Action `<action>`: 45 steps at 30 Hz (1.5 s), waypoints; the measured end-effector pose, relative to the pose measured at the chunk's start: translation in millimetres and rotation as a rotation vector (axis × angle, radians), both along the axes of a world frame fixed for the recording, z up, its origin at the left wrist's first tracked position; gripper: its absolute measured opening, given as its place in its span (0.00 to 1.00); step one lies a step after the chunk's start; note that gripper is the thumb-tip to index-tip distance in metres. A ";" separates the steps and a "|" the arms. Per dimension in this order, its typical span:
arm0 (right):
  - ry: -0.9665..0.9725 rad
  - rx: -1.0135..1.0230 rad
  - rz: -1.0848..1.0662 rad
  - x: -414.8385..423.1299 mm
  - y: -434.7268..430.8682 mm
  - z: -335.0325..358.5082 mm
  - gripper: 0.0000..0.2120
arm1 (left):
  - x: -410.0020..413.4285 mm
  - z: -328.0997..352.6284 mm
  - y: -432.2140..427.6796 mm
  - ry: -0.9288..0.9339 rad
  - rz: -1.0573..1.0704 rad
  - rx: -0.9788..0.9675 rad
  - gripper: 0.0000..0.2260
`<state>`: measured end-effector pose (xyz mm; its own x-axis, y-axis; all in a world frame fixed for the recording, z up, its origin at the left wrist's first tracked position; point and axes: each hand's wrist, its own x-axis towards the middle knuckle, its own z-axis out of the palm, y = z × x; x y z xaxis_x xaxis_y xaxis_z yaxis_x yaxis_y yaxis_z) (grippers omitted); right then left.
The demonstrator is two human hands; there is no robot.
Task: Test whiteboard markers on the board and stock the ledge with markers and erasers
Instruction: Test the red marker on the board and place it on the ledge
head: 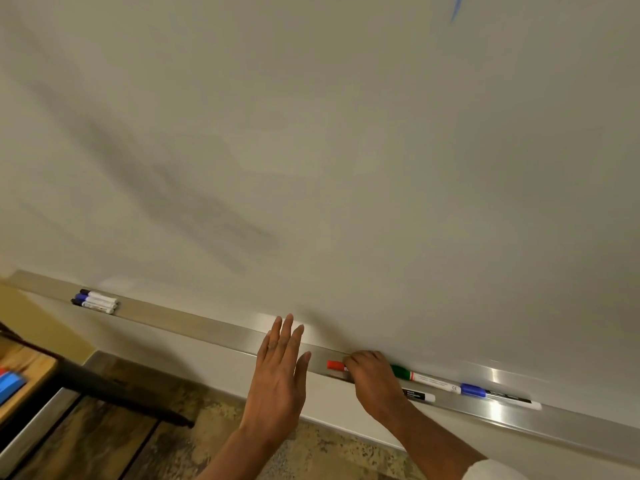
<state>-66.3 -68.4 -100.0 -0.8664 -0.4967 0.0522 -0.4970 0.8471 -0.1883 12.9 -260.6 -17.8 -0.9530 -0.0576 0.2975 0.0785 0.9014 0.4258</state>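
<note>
A metal ledge (194,323) runs along the bottom of the whiteboard (346,150). My right hand (372,379) grips a red-capped marker (336,365) lying on the ledge; its body is hidden under my fingers. To the right lie a green-capped marker (424,377), a blue-capped marker (495,396) and a white marker with a black label (419,396). My left hand (278,372) hovers open in front of the ledge, fingers straight, holding nothing. Three markers with dark and blue caps (95,301) lie bundled at the ledge's left end.
A faint blue stroke (456,8) marks the board's top right. A wooden table (24,372) at the lower left carries a blue object (8,384). Below the board are a pale wall and a patterned floor (194,441).
</note>
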 end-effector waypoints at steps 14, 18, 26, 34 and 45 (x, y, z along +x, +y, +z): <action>0.154 -0.846 -0.087 25.9 -66.5 139.8 0.11 | -20.6 116.0 1.0 -0.186 0.106 1.115 0.08; 0.014 -1.082 -0.149 38.4 -79.2 199.6 0.10 | -21.9 163.1 -3.8 -0.223 -0.014 1.302 0.11; -0.373 -1.317 -0.175 62.3 -83.1 324.3 0.07 | -8.8 254.1 -20.6 -0.258 -0.307 1.374 0.16; -0.043 -1.242 -0.254 84.9 -90.2 380.6 0.13 | -2.2 310.6 -15.1 -0.188 -0.369 1.447 0.15; 0.221 -1.166 -0.328 99.1 -62.7 392.1 0.13 | -34.9 386.8 -67.7 0.327 -0.278 1.587 0.08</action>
<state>32.8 -131.1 292.1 -0.8578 0.1848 0.4796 -0.4092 0.3192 -0.8548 -22.0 -328.4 369.0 -0.8980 -0.3307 0.2901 0.4203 -0.4501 0.7879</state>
